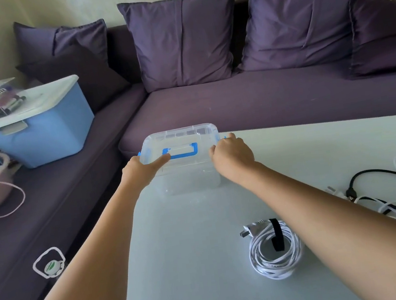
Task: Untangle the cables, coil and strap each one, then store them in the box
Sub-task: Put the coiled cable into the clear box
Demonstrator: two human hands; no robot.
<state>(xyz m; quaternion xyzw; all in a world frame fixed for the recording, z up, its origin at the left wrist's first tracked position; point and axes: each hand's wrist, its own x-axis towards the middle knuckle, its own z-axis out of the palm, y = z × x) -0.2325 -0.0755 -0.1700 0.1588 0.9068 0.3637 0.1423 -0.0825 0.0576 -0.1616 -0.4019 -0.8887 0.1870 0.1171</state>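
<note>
Bare arms reach up the frame. Left hand (141, 168) and right hand (233, 155) grip the ends of the clear plastic box with a blue handle (180, 137), mid frame. Coiled white cable with a black strap (277, 262) lies lower right.

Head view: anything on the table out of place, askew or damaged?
Nothing spilled or damaged. The left hand and right hand hold the lidded clear box at the table's far corner. One strapped white coil lies outside it; other cables lie tangled at right.
</note>
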